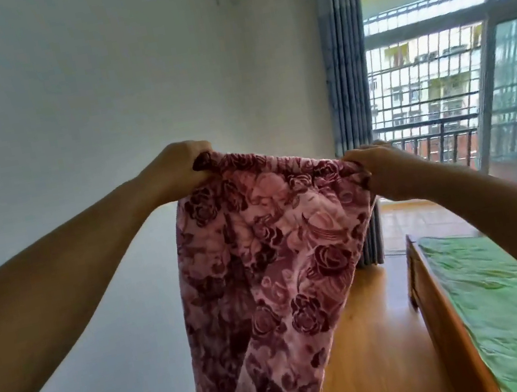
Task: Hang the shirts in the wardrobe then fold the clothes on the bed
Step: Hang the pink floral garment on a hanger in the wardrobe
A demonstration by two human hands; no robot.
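The rose-patterned garment [261, 263] is gripped at its top edge by the left hand [177, 171] and right hand [378, 165]; it is best kept taut and level, then lowered flat onto the bed [505, 291] at right.

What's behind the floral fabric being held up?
Beyond the floral fabric, gripped at its top edge by the left hand and right hand, show white wall, wooden floor and a blue curtain, partly covered. Whatever is directly behind it is hidden.

Open floor strip [368, 331] runs between the white wall [64, 108], left, and the bed frame [442, 319], right. Curtain [347, 78] closes its far end. The floral garment [261, 263] we hold hangs across the middle, blocking our reach.
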